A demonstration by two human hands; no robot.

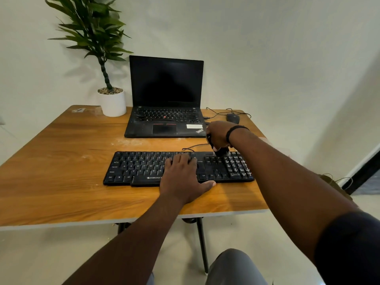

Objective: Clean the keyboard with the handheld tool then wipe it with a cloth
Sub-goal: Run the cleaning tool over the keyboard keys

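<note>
A black keyboard (141, 168) lies across the middle of the wooden table (61, 161), with white dust between the keys of its number pad. My left hand (183, 177) rests flat on the keyboard's middle, fingers spread over the keys. My right hand (221, 134) is closed around a small black handheld tool (220, 152), whose tip touches the far edge of the keyboard above the number pad. No cloth is visible.
An open black laptop (164, 112) stands behind the keyboard, a potted plant (112, 99) at its left, a wired mouse (233, 118) at its right. The keyboard's cable (193, 146) runs between keyboard and laptop. Table edges lie close on the right and front.
</note>
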